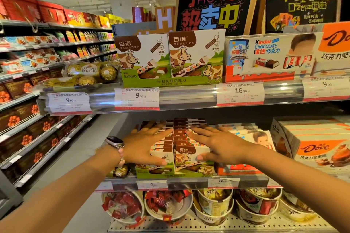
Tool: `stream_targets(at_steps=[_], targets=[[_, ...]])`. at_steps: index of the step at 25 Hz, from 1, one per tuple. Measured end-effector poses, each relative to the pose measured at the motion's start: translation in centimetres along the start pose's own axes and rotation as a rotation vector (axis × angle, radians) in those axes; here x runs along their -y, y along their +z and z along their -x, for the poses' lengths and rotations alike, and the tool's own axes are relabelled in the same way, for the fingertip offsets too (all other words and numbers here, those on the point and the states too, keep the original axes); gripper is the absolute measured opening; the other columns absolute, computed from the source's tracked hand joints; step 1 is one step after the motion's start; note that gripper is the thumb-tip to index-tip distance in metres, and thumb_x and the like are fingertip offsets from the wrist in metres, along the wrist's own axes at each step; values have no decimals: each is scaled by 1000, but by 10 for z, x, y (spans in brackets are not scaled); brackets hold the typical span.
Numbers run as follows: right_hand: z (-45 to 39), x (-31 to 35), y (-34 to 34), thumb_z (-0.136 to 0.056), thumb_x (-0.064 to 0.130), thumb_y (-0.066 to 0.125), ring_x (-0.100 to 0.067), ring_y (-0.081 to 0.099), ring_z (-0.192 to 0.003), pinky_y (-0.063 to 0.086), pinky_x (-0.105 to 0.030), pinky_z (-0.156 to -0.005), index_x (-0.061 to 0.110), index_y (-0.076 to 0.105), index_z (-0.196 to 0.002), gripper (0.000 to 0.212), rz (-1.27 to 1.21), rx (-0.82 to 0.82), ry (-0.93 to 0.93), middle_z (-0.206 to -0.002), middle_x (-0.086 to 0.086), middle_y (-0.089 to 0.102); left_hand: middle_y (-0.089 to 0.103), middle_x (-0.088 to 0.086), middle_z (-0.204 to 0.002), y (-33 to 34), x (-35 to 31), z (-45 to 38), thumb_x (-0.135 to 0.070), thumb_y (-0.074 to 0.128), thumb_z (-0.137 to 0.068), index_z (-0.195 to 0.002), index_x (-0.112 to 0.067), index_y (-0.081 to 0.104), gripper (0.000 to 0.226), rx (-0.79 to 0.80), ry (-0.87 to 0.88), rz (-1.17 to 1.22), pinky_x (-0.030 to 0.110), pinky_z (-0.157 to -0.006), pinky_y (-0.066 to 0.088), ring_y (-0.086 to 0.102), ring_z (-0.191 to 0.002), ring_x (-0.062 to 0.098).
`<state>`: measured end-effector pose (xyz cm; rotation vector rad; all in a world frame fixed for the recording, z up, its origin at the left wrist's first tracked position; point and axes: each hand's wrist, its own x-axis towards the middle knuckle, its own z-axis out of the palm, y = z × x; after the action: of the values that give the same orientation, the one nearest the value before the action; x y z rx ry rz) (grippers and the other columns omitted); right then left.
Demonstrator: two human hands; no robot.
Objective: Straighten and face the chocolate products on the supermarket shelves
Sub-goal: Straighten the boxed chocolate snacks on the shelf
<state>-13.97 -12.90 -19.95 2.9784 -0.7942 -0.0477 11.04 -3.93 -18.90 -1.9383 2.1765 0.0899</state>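
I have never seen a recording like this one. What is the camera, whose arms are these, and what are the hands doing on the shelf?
There is no machine here. A person wears one wide camera on the head, so you look down along that person's own two arms at a supermarket shelf. The left hand, with a watch on its wrist, and the right hand lie with straight fingers on the rows of Bainuo cow chocolate boxes, thumbs against the front boxes. They press the boxes; nothing is lifted. Kinder packs and a Dove carton stand to the right, and tubs of sweets below.
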Motion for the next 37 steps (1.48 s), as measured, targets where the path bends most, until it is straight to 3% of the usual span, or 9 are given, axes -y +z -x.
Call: stream_targets(at_steps=[8, 12, 16, 19, 24, 28, 31, 34, 37], targets=[[3, 5, 3, -79, 59, 59, -15, 27, -139, 28, -27, -109, 31, 31, -143, 76, -242, -144, 29, -156, 6, 16, -12, -11, -156, 13, 7, -2, -95, 31, -53, -133, -54, -20, 104, -84, 41, 6, 53, -115, 8, -2, -144, 18], [7, 16, 12, -80, 51, 64, -13, 26, -139, 27, -23, -108, 29, 34, -141, 71, -313, -252, 67, -156, 5, 17, 0, -13, -156, 11, 5, 4, -96, 33, -46, -137, -55, 0, 106, -183, 38, 131, 51, -115, 12, 6, -143, 15], [12, 28, 27, -70, 44, 77, -10, 20, -140, 27, -27, -112, 34, 18, -145, 96, -667, -418, 180, -156, 7, 10, 39, -10, -134, 28, 0, 16, -66, 79, -40, -141, -33, 25, 119, -507, -92, 603, 35, -108, 34, 39, -121, 6], [15, 18, 22, -57, 49, 83, -16, 26, -138, 24, -38, -115, 23, 7, -148, 122, -696, -443, 340, -152, 3, 25, 53, -17, -113, 43, -6, 21, -39, 91, -42, -134, -23, 29, 113, -614, -184, 995, 32, -97, 45, 55, -102, -1], [6, 10, 22, -68, 61, 70, -15, 42, -130, 4, -49, -118, 30, 31, -133, 82, -537, -227, 373, -133, 10, 51, 71, -1, -101, 51, -14, 18, -33, 92, -37, -106, -31, 53, 80, -608, -190, 1335, 47, -89, 52, 68, -94, 16], [9, 14, 27, -74, 60, 64, -15, 39, -133, -1, -42, -117, 26, 26, -140, 84, -530, -294, 375, -139, 8, 47, 71, -1, -99, 52, -23, 20, -9, 85, -60, -103, -34, 54, 58, -746, -249, 1358, 37, -85, 54, 68, -92, 13], [10, 18, 27, -72, 61, 65, -15, 35, -136, -2, -41, -117, 25, 26, -142, 88, -514, -343, 381, -142, 7, 44, 67, -4, -104, 55, -28, 23, -9, 85, -59, -119, -28, 49, 72, -793, -324, 1364, 32, -83, 54, 66, -95, 12], [8, 20, 24, -68, 60, 69, -15, 43, -128, 4, -41, -116, 26, 33, -136, 84, -546, -338, 396, -133, 7, 51, 64, -5, -106, 51, -25, 26, -16, 88, -55, -124, -25, 46, 82, -749, -346, 1274, 34, -87, 53, 63, -97, 13], [4, 17, 8, -59, 62, 75, -17, 42, -127, 18, -42, -114, 25, 30, -135, 96, -475, -284, 357, -132, 5, 49, 50, -7, -111, 31, -9, 25, -36, 88, -54, -126, -25, 39, 88, -545, -292, 873, 33, -94, 46, 52, -107, 12]])
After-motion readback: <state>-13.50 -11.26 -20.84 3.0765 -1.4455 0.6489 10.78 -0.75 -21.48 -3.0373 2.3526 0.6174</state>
